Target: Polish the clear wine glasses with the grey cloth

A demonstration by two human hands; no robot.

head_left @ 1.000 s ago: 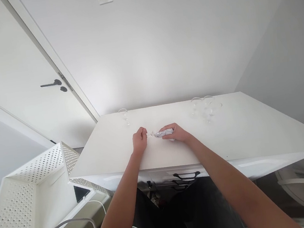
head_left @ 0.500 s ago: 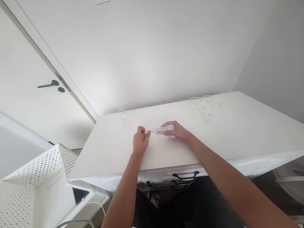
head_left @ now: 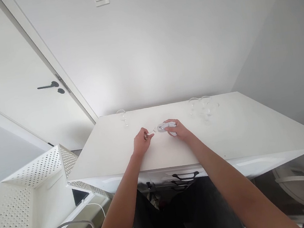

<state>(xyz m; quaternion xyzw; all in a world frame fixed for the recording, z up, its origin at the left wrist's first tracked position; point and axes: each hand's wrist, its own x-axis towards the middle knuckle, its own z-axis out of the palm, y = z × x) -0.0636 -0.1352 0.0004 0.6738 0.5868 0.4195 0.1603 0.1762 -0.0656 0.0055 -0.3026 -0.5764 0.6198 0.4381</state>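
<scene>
A clear stemmed glass [head_left: 160, 128] lies sideways just above the white cabinet top, its bowl toward the right. My left hand [head_left: 142, 141] is closed on its stem end, with the thumb pointing right along the stem. At the bowl, my right hand [head_left: 179, 128] grips a white cloth [head_left: 172, 124], which bunches against the glass; whether it goes inside the bowl I cannot tell. Both hands are over the middle of the white cabinet top [head_left: 158, 157].
One clear stemmed glass [head_left: 123, 117] stands at the back left, and several more glasses [head_left: 206, 104] are grouped at the back right. A white perforated cart [head_left: 46, 185] with a cable [head_left: 57, 227] is at left. Black drawer handles [head_left: 185, 176] project below the front edge.
My right hand and the cloth have shifted slightly at the bowl. The glass has turned a little in my left hand, which has moved slightly right.
</scene>
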